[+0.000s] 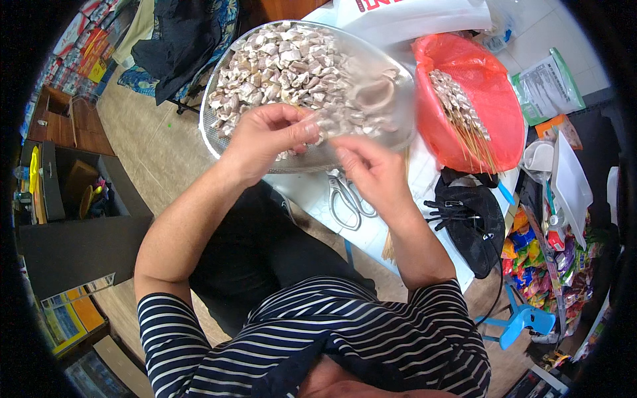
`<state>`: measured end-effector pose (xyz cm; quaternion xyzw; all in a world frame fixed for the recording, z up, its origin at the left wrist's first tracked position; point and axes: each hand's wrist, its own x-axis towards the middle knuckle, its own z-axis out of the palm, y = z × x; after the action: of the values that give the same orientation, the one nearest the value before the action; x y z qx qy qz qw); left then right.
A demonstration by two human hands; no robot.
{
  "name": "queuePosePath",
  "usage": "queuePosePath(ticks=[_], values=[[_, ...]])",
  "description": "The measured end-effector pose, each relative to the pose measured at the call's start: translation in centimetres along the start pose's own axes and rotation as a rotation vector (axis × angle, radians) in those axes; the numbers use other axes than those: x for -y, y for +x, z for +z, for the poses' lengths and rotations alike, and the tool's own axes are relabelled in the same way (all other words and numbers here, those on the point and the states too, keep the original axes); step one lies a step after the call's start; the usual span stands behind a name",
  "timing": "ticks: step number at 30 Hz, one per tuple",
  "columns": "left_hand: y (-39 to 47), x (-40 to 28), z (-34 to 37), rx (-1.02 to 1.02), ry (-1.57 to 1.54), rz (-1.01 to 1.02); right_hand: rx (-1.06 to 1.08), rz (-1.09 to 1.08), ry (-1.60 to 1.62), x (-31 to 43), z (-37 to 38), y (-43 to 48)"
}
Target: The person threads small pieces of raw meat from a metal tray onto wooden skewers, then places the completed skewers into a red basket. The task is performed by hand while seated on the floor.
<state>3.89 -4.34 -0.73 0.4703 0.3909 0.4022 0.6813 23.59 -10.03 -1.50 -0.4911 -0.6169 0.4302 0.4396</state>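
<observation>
A metal mesh basket [203,124] heaped with cut pieces of pale meat [291,62] lies before me. Over its near side, my left hand [278,134] pinches a small, blurred pale piece [322,130] between thumb and fingertips. My right hand [371,166] meets it from the right with thumb and forefinger close together; blur hides what lies between them. Right of the basket, a red plastic bag [497,109] lines a container and holds several loaded meat skewers [458,109], their bare bamboo ends towards me. Steel scissors [344,206] rest below my hands.
The white-covered table [318,199] also bears loose bamboo skewers [389,246], partly under my right forearm, and a black bag [470,224]. A white plastic bag [418,17] lies at the back. Packaged goods [532,268] and a blue stool [527,321] stand right; a dark cabinet [79,248] stands left.
</observation>
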Motion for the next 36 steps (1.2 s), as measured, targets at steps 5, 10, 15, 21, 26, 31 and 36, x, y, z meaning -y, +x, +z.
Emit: queuePosePath(ticks=[5, 10, 15, 21, 26, 31, 36], values=[[1.5, -0.9, -3.4, -0.247, 0.701, 0.249, -0.185, 0.013, 0.057, -0.3, -1.0, 0.4], [2.5, -1.4, -6.5, -0.483, 1.145, 0.53, -0.211, 0.002, 0.116, -0.5, -1.2, 0.7], [4.1, -1.0, -5.6, -0.437, 1.406, 0.762, -0.204, 0.021, 0.124, -0.4, -1.2, 0.8], [6.4, -0.8, -4.5, -0.413, 1.577, 0.791, -0.198, 0.026, 0.114, -0.4, -1.2, 0.8], [6.3, -1.1, -4.7, -0.341, 1.595, 0.791, -0.192, 0.013, 0.084, -0.6, -1.3, 0.9], [5.6, -1.1, -4.7, -0.287, 1.517, 0.726, -0.16, 0.056, 0.079, -0.7, -1.1, 0.8], [5.3, -0.8, -4.6, -0.284, 1.372, 0.707, -0.184, 0.007, 0.064, -0.8, -0.9, 1.0]])
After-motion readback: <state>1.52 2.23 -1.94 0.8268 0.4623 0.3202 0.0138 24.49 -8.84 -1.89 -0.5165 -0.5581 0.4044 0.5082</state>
